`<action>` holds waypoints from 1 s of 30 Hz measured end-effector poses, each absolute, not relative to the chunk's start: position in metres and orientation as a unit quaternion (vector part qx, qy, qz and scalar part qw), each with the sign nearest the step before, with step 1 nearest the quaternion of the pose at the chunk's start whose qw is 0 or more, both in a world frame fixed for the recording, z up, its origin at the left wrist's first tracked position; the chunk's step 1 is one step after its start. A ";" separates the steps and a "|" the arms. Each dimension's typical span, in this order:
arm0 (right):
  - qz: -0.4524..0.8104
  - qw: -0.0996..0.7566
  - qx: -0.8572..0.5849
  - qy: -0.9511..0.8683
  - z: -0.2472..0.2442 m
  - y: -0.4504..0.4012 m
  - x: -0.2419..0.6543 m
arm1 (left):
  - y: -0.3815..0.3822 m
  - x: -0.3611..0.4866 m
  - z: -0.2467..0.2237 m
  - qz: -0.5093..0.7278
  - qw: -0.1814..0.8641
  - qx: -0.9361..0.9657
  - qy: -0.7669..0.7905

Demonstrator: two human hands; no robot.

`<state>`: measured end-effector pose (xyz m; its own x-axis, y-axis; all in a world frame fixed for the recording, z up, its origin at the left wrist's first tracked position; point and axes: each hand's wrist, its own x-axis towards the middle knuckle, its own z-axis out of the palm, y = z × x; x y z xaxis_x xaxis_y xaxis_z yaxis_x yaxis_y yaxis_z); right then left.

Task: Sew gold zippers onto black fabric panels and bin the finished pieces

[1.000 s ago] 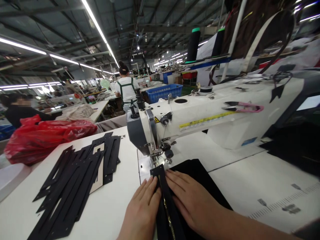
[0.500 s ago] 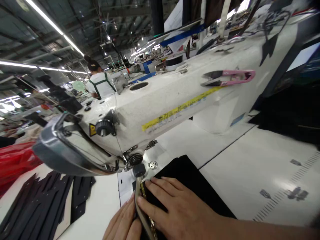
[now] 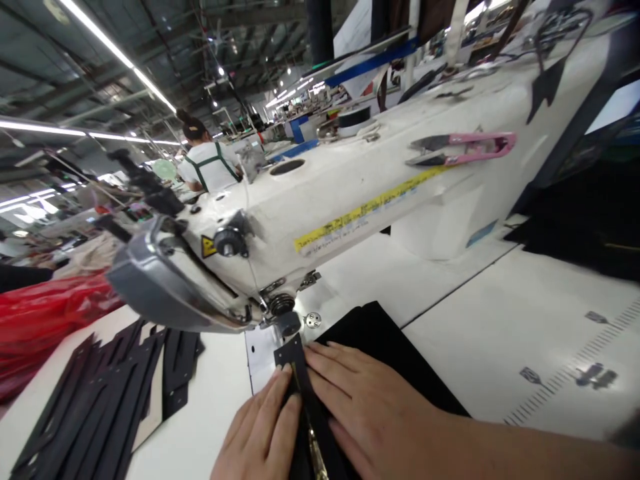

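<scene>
A black strip [image 3: 289, 352] with small holes near its end lies just in front of the sewing machine's presser foot area [image 3: 286, 327]. Gold zipper teeth [image 3: 316, 453] show beside the strip, between my hands. My left hand [image 3: 263, 427] rests along the strip's left side, fingers stretched out and tips pressing its edge. On the other side, my right hand [image 3: 370, 407] lies flat with extended fingers, over the strip's right edge and a black fabric panel [image 3: 385, 330]. The needle cannot be made out, and my hands cover part of the zipper.
The white sewing machine [image 3: 350, 180] spans the view, with pink thread snips [image 3: 480, 145] on its arm. Several black strips [image 3: 100, 393] lie on the table at left, near a red plastic bag [image 3: 55, 320]. Dark fabric [image 3: 590, 213] lies at right. A person [image 3: 210, 160] sits beyond.
The strip between my hands showed a raised, pale edge; now its black face lies flat beside the zipper. My left hand has shifted slightly right and my right hand's fingers have drawn closer together.
</scene>
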<state>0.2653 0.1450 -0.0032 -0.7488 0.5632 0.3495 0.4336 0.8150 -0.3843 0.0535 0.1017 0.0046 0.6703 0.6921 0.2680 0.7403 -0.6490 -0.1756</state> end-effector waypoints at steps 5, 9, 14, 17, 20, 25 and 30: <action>0.150 0.211 -0.254 -0.932 0.002 0.139 0.271 | 0.095 0.065 0.004 -0.127 0.121 -0.882 -0.438; 0.109 0.200 -0.229 -0.946 -0.003 0.141 0.270 | 0.093 0.063 -0.004 -0.149 0.135 -0.873 -0.444; 0.078 0.176 -0.206 -0.959 -0.006 0.147 0.268 | 0.095 0.058 -0.016 -0.182 0.158 -0.865 -0.440; 0.060 0.167 -0.203 -0.963 -0.006 0.147 0.267 | 0.096 0.060 -0.017 -0.192 0.184 -0.864 -0.428; 0.040 0.155 -0.202 -0.966 -0.006 0.146 0.266 | 0.097 0.063 -0.014 -0.194 0.207 -0.865 -0.413; 0.021 0.137 -0.197 -0.971 -0.007 0.150 0.265 | 0.103 0.065 -0.008 -0.201 0.219 -0.865 -0.405; 0.034 0.130 -0.202 -0.970 -0.007 0.163 0.260 | 0.114 0.067 -0.007 -0.204 0.209 -0.857 -0.424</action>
